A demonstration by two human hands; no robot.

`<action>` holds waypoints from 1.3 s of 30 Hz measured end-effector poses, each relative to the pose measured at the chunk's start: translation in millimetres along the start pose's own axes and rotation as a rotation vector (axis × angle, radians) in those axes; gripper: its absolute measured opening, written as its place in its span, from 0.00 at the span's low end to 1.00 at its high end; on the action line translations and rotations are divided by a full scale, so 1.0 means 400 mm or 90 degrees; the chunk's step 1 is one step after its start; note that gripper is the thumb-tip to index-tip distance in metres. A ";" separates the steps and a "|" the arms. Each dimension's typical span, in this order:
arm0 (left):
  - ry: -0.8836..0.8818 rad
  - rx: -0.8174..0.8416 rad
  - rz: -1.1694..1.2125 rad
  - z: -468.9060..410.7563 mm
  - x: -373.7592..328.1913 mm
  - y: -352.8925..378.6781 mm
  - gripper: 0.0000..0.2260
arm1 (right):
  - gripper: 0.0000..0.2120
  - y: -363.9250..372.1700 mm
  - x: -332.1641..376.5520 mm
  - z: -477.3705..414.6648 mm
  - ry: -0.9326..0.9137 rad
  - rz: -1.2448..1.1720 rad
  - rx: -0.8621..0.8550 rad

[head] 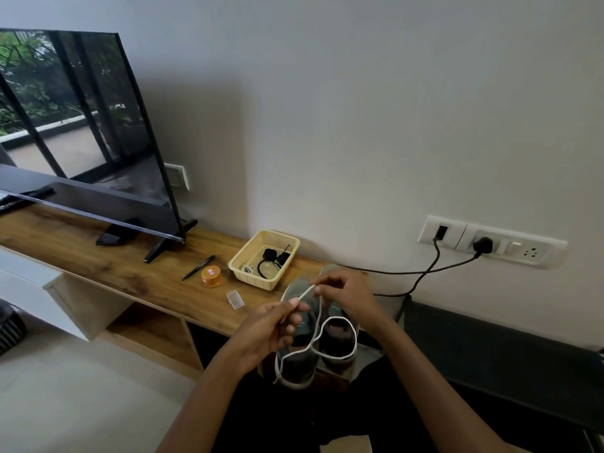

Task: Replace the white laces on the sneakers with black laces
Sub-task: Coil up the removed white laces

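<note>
Both forearms reach in from the bottom edge. The left hand (pixel 271 325) and the right hand (pixel 343 294) each have their grip closed on the white lace (pixel 304 293), pinching it so a short stretch runs between them. The rest hangs in loose loops over the grey sneakers (pixel 299 367), which stand side by side, toes toward the wall, at the right end of the desk (pixel 130 266). Just beyond them is a yellow basket (pixel 248 276) holding black cords, then a clear box (pixel 235 299), an orange jar (pixel 211 276) and a pen (pixel 198 267).
</note>
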State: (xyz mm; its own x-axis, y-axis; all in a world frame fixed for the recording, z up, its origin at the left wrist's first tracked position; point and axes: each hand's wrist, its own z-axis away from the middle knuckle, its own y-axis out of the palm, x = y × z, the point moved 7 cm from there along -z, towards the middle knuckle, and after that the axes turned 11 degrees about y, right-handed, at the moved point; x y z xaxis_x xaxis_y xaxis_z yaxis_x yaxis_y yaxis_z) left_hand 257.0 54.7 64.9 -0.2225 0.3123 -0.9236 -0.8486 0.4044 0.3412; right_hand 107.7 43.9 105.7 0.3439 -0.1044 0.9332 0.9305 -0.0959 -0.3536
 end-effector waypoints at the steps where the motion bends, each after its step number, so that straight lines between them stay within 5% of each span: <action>1: -0.009 0.012 0.027 0.005 0.001 0.004 0.09 | 0.12 -0.012 -0.004 -0.006 0.002 0.006 -0.023; 8: -0.032 0.092 0.129 0.020 -0.010 0.044 0.12 | 0.10 -0.020 -0.043 -0.011 0.018 0.018 -0.065; 13: 0.085 -0.036 0.167 -0.005 -0.040 0.020 0.17 | 0.06 0.044 -0.068 0.041 0.057 0.087 0.070; 20: 0.138 -0.197 -0.058 -0.006 -0.030 -0.039 0.11 | 0.10 0.074 -0.036 0.121 0.053 0.159 0.261; 24: 0.102 -0.200 -0.131 0.009 -0.023 -0.024 0.09 | 0.04 0.036 0.065 0.107 -0.039 0.211 0.231; 27: 0.069 -0.097 -0.185 0.022 -0.027 0.019 0.08 | 0.04 -0.003 0.116 0.058 -0.073 0.211 0.142; 32: 0.031 0.056 -0.043 0.040 -0.034 0.077 0.11 | 0.03 -0.027 0.074 0.013 -0.002 0.066 0.112; 35: 0.034 0.008 0.123 0.031 -0.041 0.068 0.13 | 0.08 0.001 -0.014 0.035 0.056 0.033 0.096; 39: 0.061 -0.093 0.189 0.011 -0.018 0.028 0.11 | 0.11 0.092 -0.076 0.118 0.082 0.087 0.209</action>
State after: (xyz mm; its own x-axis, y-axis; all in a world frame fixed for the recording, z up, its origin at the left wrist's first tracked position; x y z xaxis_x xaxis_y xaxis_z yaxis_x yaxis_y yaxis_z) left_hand 251.3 60.7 75.9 -0.5087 0.3125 -0.8022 -0.7980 0.1786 0.5756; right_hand 137.3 90.3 67.4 0.4690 -0.2192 0.8556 0.8749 0.2481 -0.4160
